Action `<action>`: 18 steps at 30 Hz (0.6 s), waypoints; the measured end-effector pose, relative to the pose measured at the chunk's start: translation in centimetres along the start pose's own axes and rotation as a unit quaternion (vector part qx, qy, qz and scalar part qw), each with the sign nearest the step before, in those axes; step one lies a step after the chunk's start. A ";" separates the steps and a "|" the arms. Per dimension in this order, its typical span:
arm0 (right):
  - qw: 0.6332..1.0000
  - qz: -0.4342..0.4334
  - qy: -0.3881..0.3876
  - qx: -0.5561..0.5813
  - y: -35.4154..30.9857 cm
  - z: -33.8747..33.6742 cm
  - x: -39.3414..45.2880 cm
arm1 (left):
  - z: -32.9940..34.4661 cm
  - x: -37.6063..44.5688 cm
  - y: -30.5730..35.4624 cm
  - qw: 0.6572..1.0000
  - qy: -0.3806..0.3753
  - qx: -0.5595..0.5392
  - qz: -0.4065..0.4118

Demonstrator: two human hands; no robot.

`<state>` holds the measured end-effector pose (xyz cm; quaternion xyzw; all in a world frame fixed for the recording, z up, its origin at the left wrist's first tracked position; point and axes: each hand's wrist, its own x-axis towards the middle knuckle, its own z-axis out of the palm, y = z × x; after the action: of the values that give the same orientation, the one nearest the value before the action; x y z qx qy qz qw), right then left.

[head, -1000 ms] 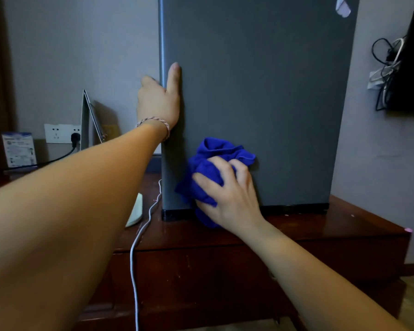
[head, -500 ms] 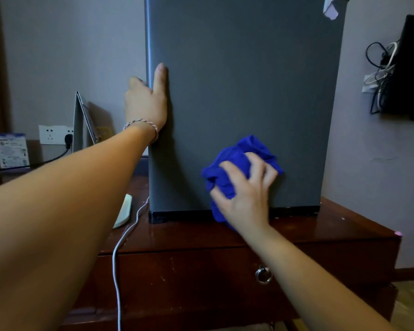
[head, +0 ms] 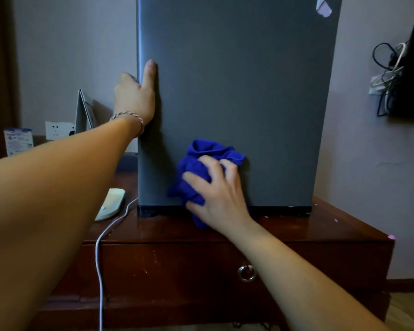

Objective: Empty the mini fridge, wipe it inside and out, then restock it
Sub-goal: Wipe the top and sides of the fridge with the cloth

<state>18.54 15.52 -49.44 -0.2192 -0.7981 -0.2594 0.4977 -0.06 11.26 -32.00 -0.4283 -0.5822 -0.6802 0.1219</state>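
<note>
A grey mini fridge (head: pixel 249 91) stands with its door closed on a dark wooden cabinet (head: pixel 320 225). My left hand (head: pixel 134 99) grips the fridge's left edge at mid height, thumb straight up on the front and fingers round the side. My right hand (head: pixel 220 199) holds a bunched blue cloth (head: pixel 201 158) and presses it against the lower front of the door, just above the black base strip. The inside of the fridge is hidden.
A white cable (head: pixel 99 259) hangs over the cabinet's front left of the fridge, beside a pale flat object (head: pixel 110 206). A thin upright panel (head: pixel 84 113), a wall socket (head: pixel 55 130) and a printed card (head: pixel 18 142) sit behind. Tangled cables (head: pixel 387 75) hang on the right wall. The drawer has a ring pull (head: pixel 246 273).
My right hand swept the blue cloth rightward along the lower door, then back toward the left. My left hand stayed on the fridge's left edge.
</note>
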 end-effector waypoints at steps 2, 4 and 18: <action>0.999 0.031 0.008 -0.006 3.0 -1.9 -1.2 | 0.0 -0.1 0.0 1.000 0.001 0.001 0.000; 0.997 0.074 0.017 -0.015 6.1 -3.9 -2.6 | 0.0 0.0 0.0 1.000 -0.002 0.004 0.003; 0.990 0.106 0.096 0.000 3.4 -1.8 -1.3 | 0.5 0.0 -0.2 1.000 0.012 -0.003 -0.003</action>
<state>22.35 16.89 -49.27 -0.2761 -0.7188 -0.2249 0.5971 -0.01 11.77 -32.13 -0.4185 -0.5803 -0.6873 0.1253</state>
